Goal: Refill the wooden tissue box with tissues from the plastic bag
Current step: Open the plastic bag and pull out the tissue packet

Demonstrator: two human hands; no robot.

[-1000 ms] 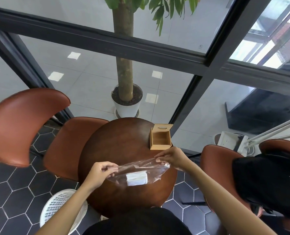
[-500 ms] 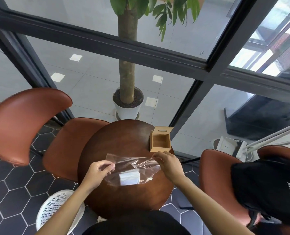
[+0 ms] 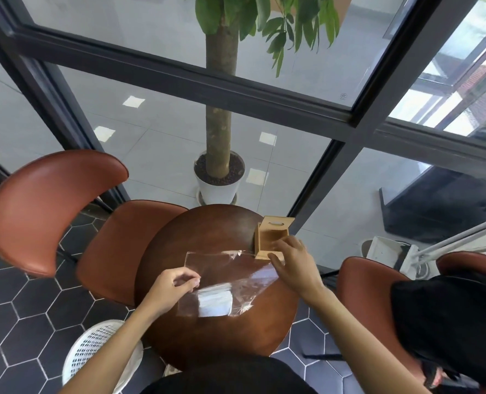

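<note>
The plastic bag (image 3: 224, 280) now lies flatter on the round table (image 3: 207, 342) than a moment ago, when both hands held it raised and bunched between them. The right hand (image 3: 294, 265) has let go of the bag's edge: its fingers are spread and loose, gripping nothing, the fingertips over the near corner of the wooden tissue box (image 3: 271, 241) and the thumb at the bag's far right edge. The left hand (image 3: 173, 285) still pinches the bag's left edge, thumb and fingertips closed together on the film.

The stack of tissues (image 3: 214, 302) sits inside the bag, just right of the left fingertips and below the right palm. The box stands open and looks empty, so nothing has been refilled yet; the freed right hand is probably about to steady the box or reach into the bag.

Readable writing: white letters "AIWE" on the black garment (image 3: 452, 331) at the right. A small round mark on the window glass is too small to read.
</note>
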